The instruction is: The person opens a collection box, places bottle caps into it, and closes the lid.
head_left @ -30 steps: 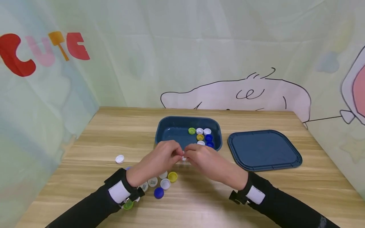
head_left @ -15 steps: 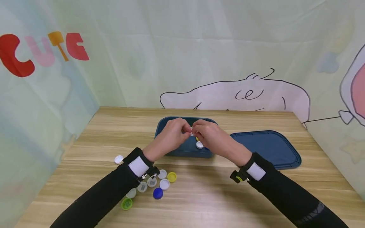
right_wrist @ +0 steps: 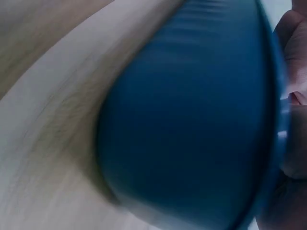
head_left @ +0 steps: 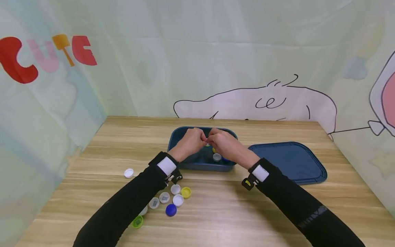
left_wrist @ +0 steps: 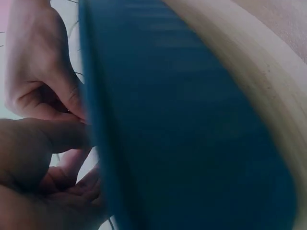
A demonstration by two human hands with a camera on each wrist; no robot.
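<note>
Over the blue box (head_left: 203,167), my left hand (head_left: 192,141) and right hand (head_left: 224,143) meet fingertip to fingertip. Both pinch a small white bottle cap, mostly hidden by the fingers. Inside the box, under my hands, lie a white cap (head_left: 217,157) and parts of yellow and blue ones. In the left wrist view, the box's wall (left_wrist: 182,115) hides the fingertips; the right wrist view likewise has the box wall (right_wrist: 187,124) in front.
Several loose caps lie on the table nearer me, among them a yellow cap (head_left: 186,192), a blue cap (head_left: 171,210) and a green cap (head_left: 137,222). One white cap (head_left: 129,173) sits apart at left. A flat blue lid (head_left: 288,161) lies right of the box.
From the box's near edge, both hands have moved forward over it with the white cap between them. In the last half second they have lowered slightly into the box.
</note>
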